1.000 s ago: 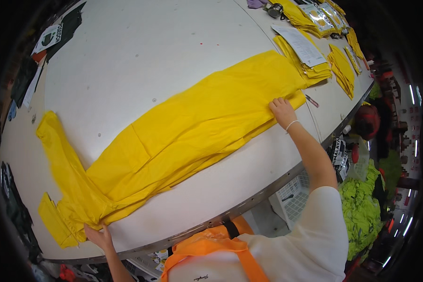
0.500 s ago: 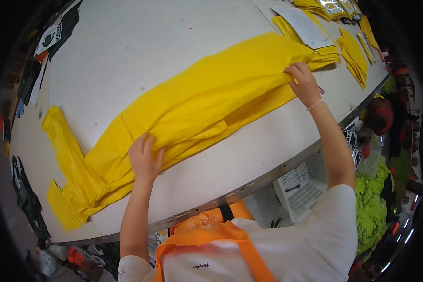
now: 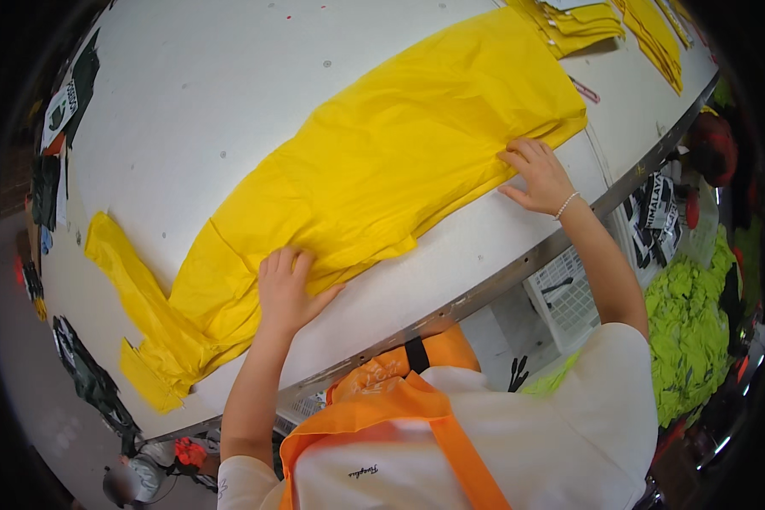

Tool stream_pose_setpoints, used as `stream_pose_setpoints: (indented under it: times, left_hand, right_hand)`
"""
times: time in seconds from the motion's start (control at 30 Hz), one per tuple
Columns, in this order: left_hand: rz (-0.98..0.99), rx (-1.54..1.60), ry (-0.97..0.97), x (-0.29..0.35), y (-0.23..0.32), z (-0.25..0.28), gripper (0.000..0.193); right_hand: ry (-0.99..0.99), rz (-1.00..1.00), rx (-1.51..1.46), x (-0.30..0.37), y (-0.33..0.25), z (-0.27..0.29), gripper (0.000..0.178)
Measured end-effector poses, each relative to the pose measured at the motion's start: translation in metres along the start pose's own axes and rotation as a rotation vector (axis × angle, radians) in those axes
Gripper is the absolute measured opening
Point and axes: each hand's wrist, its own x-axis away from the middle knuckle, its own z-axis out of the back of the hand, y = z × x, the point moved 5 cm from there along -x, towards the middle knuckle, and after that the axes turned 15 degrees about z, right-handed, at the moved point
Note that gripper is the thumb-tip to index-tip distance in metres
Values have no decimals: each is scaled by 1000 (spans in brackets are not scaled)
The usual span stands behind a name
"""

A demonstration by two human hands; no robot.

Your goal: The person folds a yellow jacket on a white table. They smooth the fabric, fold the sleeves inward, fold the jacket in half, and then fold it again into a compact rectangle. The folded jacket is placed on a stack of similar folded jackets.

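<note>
A long yellow garment [image 3: 399,144] of thin fabric lies spread slantwise over the white table [image 3: 195,102]. At its left end a narrow sleeve-like part [image 3: 132,259] sticks out, and the cloth there is bunched. My left hand [image 3: 287,293] rests its fingertips on the near side of the fabric, thumb held apart. Farther right, my right hand [image 3: 540,178] touches the near edge with bent fingers, its thumb spread away from them. Neither hand has the cloth pinched. Creases run across the fabric between the two hands.
Folded yellow pieces [image 3: 582,30] are stacked at the far right, with a pink-handled tool [image 3: 585,90] beside the garment. Dark garments [image 3: 93,374] hang at the left edge. Below the table's metal edge [image 3: 484,293] stand a white crate [image 3: 561,289] and lime-green cloth [image 3: 688,323].
The garment's right part has been laid flatter, and the open fold along its near side has closed. My right hand has moved nearer to me, its thumb now apart from its fingers.
</note>
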Motion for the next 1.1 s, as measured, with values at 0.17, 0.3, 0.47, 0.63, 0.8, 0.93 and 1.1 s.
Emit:
stream_pose_setpoints:
  times: [0.17,0.3,0.47,0.63,0.8,0.93,1.1]
  left_hand:
    - [-179,-67,5,-47,66,-20,72]
    - [-175,-100,-100,-55,69,-44,66]
    - [-154,-70,-127,-56,65,-68,61]
    - [-129,-66,-126,-57,65,-75,60]
    - [-130,-82,-118,-57,64,-77,61]
    - [-132,-53,-120,-56,64,-76,59]
    - [-130,-49,-134,-56,62,-76,60]
  right_hand:
    - [182,156,-243,-36,-67,-7,39]
    - [233,80,-335,-44,-74,-41,36]
    - [368,20,-455,-37,-61,-74,20]
    - [373,-54,-694,-35,-49,-71,7]
    - [433,-58,-568,-31,-42,-64,8]
    - [456,-431,-954,-28,-32,-68,9]
    - [-256,-489,-1532,-4,-73,-79,32]
